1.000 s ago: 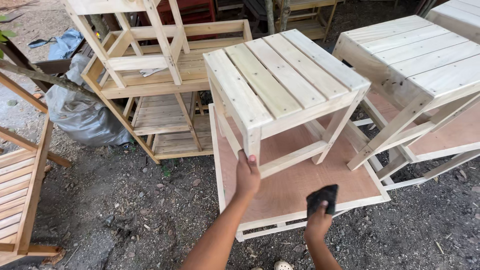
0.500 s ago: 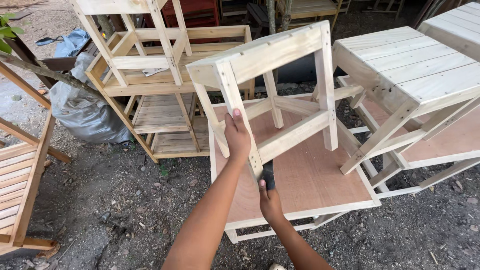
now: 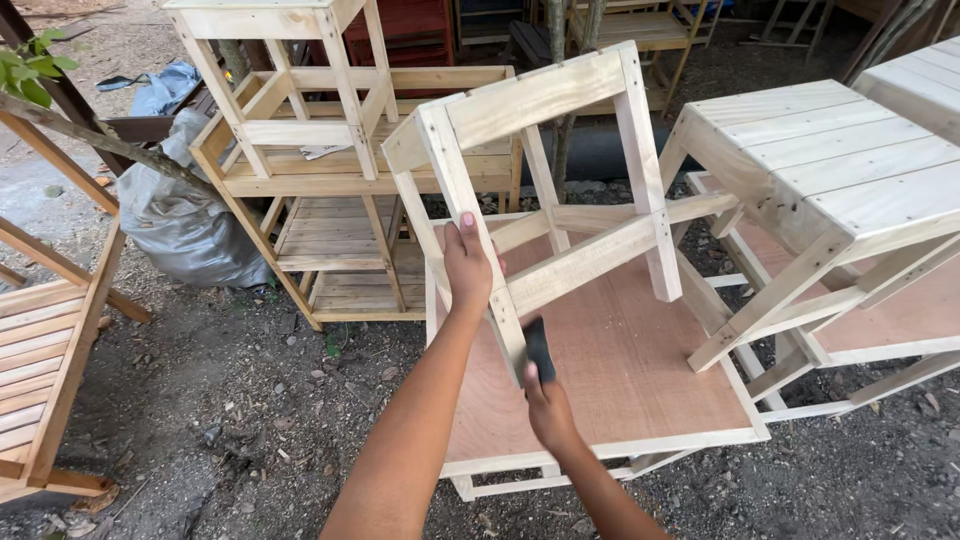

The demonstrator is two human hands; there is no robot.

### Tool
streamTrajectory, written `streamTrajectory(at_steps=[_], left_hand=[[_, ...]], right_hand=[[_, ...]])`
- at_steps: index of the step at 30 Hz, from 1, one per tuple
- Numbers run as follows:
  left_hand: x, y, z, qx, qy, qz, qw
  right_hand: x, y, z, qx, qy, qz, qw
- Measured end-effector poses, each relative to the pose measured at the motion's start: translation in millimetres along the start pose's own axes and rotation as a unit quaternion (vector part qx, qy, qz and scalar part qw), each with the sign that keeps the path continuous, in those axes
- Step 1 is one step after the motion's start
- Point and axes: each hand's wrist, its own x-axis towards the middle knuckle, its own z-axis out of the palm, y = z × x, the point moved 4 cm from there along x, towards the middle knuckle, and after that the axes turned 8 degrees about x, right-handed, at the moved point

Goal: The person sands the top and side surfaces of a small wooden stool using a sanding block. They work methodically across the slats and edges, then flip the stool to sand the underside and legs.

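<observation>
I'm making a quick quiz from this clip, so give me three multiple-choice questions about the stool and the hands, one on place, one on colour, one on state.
1. Where does the tipped wooden stool rest?
A. on the plywood-topped platform
B. on the bare ground
C. on the grey sack

2. What colour is the sanding block in the right hand?
A. red
B. black
C. white

3. How does the left hand meet the stool?
A. hovers clear of it
B. lies flat on the seat
C. grips one leg

Answers: 1 A, the stool's lower legs meet the brown panel. 2 B, the block is dark against the pale leg. 3 C, the fingers wrap the near leg.
</observation>
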Motion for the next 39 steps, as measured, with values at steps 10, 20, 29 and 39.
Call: streamTrajectory(at_steps=[10,20,29,39], left_hand=[[-29.7,2.2,7.2,0.015,-0.018,0.027,0.999],[-19.7,2.0,5.6,0.005,-0.028,0.026,0.999],[-15.5,1.0,5.2,0.005,-0.040,0.028,0.999],[-15.8,2.4,5.4,0.001,-0.034,0.012,0.999]], right_hand=[[15.4,5.1,0.6,0.029,0.013,0.048,0.998],[25.0,3.2,0.3,0.075,0.004,0.048,0.996],[15.8,6.8,-1.7,0.053,0.016,0.018,0.998],[10.2,18.3,-3.6,0.015,0.015,0.058,0.998]])
